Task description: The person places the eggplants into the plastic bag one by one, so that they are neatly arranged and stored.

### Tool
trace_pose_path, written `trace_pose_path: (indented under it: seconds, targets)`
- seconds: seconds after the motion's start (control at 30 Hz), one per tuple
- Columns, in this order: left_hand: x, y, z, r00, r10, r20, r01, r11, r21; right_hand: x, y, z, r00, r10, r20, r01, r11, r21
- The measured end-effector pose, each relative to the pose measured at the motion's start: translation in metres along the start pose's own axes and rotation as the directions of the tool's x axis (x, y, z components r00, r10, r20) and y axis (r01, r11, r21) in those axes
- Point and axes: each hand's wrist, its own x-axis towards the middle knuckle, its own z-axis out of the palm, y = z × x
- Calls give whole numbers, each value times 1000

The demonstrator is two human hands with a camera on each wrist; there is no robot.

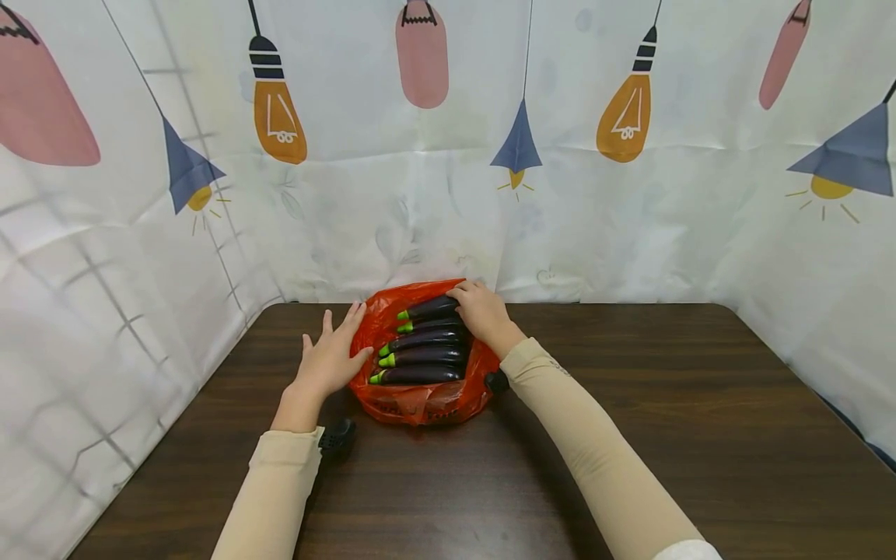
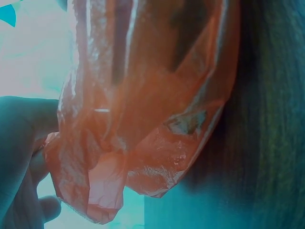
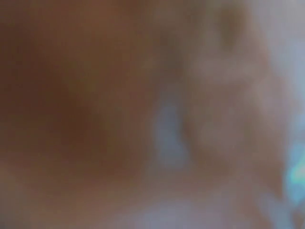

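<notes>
Several dark purple eggplants (image 1: 423,355) with green stem ends lie side by side in an open red plastic bag (image 1: 420,412), stems toward the left. My left hand (image 1: 329,354) is at the bag's left rim, fingers spread and thumb touching the edge. In the left wrist view, fingers (image 2: 19,143) show beside the crumpled red plastic. My right hand (image 1: 483,311) reaches over the bag's far right side, its fingers bent over the right end of the farthest eggplant (image 1: 434,306). The right wrist view is too blurred to make out the grasp.
The bag stands on a dark brown wooden table (image 1: 672,420), near its back edge. A white curtain (image 1: 448,202) printed with lamps and bulbs hangs behind and along the sides. A black wrist device (image 1: 337,435) sits under the left wrist.
</notes>
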Motion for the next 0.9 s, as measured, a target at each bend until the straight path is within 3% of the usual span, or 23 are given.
trace_pose_path:
  seconds: [0.9]
  targets:
    - [-1, 2, 0, 1000, 21, 6, -21, 1000, -6, -28, 19, -20, 998, -35, 56, 30, 997, 74]
